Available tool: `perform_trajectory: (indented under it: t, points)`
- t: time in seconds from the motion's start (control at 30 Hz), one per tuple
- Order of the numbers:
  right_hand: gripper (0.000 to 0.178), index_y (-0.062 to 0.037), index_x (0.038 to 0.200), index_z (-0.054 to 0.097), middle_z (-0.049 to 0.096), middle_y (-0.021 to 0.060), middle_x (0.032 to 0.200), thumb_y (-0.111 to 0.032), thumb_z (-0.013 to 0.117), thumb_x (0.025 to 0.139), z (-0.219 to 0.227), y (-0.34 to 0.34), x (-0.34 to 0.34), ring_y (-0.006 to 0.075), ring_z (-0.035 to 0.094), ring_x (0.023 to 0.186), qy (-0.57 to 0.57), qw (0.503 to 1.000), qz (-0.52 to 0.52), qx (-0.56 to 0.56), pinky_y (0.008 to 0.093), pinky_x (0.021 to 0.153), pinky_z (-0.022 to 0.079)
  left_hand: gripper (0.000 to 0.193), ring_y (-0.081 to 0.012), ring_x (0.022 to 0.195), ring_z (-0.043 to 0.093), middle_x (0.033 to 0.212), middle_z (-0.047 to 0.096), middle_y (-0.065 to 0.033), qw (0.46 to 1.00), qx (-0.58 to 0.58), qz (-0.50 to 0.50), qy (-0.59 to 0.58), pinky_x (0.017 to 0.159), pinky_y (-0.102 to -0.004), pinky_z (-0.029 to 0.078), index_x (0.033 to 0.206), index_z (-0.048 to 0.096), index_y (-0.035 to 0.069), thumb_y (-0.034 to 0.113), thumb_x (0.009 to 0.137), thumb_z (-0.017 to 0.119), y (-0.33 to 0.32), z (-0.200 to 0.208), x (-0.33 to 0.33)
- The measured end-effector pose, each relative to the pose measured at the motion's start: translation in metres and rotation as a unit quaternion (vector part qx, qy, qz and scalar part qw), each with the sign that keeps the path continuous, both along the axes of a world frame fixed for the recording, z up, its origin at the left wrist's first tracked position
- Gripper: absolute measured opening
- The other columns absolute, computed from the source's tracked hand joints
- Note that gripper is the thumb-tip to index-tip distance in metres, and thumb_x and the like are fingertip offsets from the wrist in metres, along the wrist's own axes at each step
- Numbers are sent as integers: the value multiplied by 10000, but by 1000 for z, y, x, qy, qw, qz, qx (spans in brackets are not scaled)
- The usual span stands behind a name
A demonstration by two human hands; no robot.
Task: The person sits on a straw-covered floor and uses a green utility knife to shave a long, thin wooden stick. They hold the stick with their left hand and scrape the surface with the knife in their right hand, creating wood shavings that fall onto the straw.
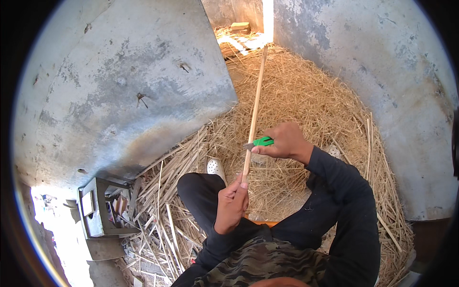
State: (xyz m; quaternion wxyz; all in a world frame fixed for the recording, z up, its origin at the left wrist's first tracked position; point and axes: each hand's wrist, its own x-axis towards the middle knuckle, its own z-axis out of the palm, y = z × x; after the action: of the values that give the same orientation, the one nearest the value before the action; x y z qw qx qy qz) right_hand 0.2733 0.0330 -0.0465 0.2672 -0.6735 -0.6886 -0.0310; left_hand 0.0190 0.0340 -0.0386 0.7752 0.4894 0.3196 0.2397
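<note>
A long, pale wooden strip slants up and away from me, its far end near the bright gap between the walls. Around its near end my left hand is closed, thumb lying along the strip. My right hand grips a green utility knife farther up. The knife's blade points left and lies across the strip, touching it or just over it; I cannot tell which. My dark-trousered legs are spread on either side of the strip's near end.
Straw-like shavings cover the ground ahead. Many thin split strips lie at the left, others along the right. Worn grey walls stand on both sides. A small wooden frame holding odds and ends sits at lower left. Bricks lie at the back.
</note>
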Motion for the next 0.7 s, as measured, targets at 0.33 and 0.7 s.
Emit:
perform_trajectory:
  t: [0.33, 0.7]
  points:
    - [759, -100, 519, 595, 468, 80, 419, -819, 502, 744, 8, -1, -2, 248, 516, 378, -9, 1000, -2, 1, 376, 382, 371, 425, -7, 600, 381, 696, 449, 64, 982, 159, 0, 107, 526, -180, 341, 1376, 467, -30, 148, 997, 535, -8, 20, -7]
    - [743, -120, 519, 587, 457, 25, 415, -831, 521, 723, -2, 9, 27, 202, 482, 362, -18, 996, -79, 30, 339, 372, 346, 414, -24, 723, 427, 816, 510, 36, 961, 235, -29, 143, 627, -174, 385, 1349, 467, -79, 114, 989, 533, -29, 29, -33]
